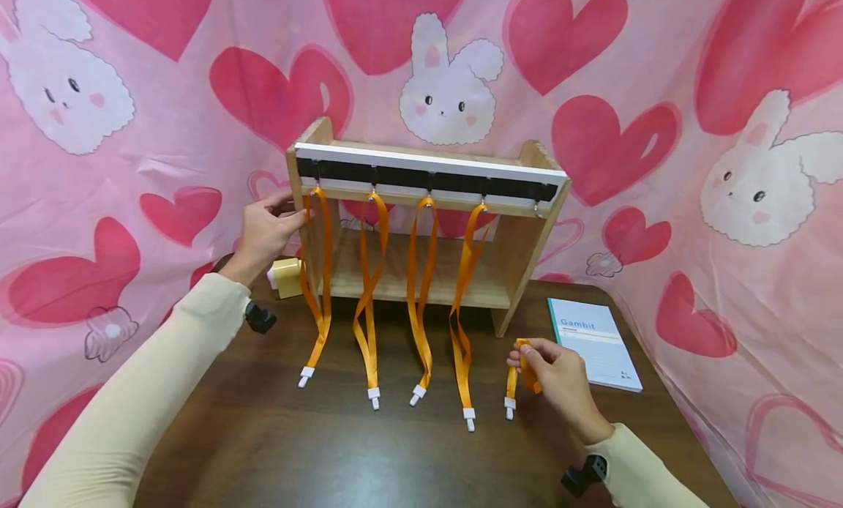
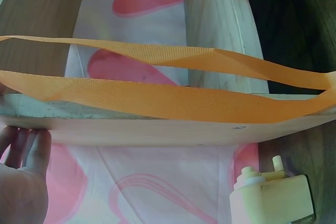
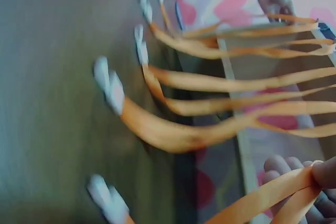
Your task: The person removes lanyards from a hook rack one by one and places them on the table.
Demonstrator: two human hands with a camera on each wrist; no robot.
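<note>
A wooden rack (image 1: 421, 270) carries a row of hooks on a black strip. From these hooks hang several orange lanyards (image 1: 421, 266) with white clips at their lower ends. My left hand (image 1: 266, 230) holds the rack's left side panel near the top, its fingers against the outer face in the left wrist view. In my right hand (image 1: 556, 376), thumb and fingers pinch another orange lanyard (image 3: 278, 190), folded over, with its white clip (image 1: 510, 408) dangling below. That hand is in front of the rack's right end, lower than the bare hook (image 1: 538, 211) there.
A white and blue notebook (image 1: 596, 343) lies on the dark wooden table (image 1: 316, 449) to the right. Behind the rack's left side stands a small yellow bottle (image 2: 273, 200) with a pump-like top. A pink curtain (image 1: 369, 98) with hearts and rabbits surrounds the table.
</note>
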